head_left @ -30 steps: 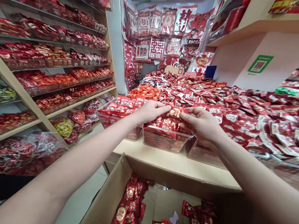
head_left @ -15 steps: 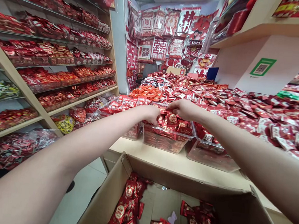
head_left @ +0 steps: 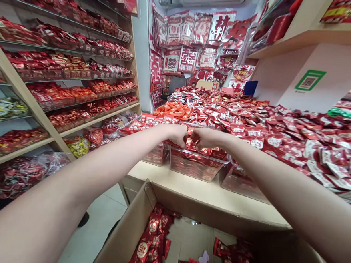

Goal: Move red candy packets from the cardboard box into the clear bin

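My left hand (head_left: 179,135) and my right hand (head_left: 204,138) meet over a clear plastic bin (head_left: 195,167) filled with red wrapped candies (head_left: 213,152). Both hands curl downward at the bin's back left, only a small gap between them. The fingertips are down among the wrappers, so what either hand pinches is hidden. Below, close to me, an open cardboard box (head_left: 218,206) holds loose red-and-gold candy packets (head_left: 152,248) along its left side, with smaller heaps at the front and right.
Similar clear bins flank this one, the left bin (head_left: 154,156) and the right bin (head_left: 240,184), on a pale wood counter (head_left: 148,175). Behind spreads a broad heap of red packets (head_left: 271,130). Shelves of candy (head_left: 74,76) line the left wall; an upper shelf (head_left: 290,41) juts out at right.
My right hand has dropped lower into the bin, its fingers now turned down beside my left hand. The left hand has barely moved. The view has shifted slightly.
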`<state>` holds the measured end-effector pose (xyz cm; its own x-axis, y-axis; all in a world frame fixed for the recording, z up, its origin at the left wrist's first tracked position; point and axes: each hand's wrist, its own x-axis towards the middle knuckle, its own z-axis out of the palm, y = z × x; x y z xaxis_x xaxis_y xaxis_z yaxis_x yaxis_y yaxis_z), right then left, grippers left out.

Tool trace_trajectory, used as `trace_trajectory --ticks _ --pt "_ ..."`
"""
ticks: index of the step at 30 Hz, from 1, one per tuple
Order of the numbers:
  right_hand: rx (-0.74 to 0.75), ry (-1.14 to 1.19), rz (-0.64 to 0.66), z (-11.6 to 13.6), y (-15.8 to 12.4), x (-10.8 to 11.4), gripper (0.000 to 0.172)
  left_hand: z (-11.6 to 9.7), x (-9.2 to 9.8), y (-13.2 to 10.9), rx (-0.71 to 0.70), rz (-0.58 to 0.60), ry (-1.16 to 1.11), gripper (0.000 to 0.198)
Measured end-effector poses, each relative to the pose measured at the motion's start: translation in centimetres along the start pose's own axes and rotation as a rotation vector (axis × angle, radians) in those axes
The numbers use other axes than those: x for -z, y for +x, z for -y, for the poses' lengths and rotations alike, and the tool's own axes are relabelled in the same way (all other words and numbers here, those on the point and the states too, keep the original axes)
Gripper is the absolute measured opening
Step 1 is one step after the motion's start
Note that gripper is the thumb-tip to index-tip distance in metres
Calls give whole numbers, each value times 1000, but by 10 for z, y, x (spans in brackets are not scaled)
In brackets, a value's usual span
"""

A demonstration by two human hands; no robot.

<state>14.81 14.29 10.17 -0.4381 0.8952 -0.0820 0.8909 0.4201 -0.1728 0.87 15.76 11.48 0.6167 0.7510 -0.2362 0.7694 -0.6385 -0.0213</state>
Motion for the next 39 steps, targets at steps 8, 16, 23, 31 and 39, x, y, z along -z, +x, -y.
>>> trace_trajectory --ticks 8,16,23,31,39 --pt "69 128 -24 0 -7 -3 43 -3 2 1 -33 -4 2 38" --pt "57 171 -75 3 -15 6 36 -3 11 -12 -21 -214 -43 21" --pt "145 783 -247 20 -58 -11 31 -30 -22 -32 60 -896 -1056 38" --pt "52 1289 -252 26 -95 -59 36 -84 -68 -38 86 -765 -1951 29" --pt "-12 1319 -211 23 -103 -65 24 -80 -95 -58 24 -755 -1961 27"
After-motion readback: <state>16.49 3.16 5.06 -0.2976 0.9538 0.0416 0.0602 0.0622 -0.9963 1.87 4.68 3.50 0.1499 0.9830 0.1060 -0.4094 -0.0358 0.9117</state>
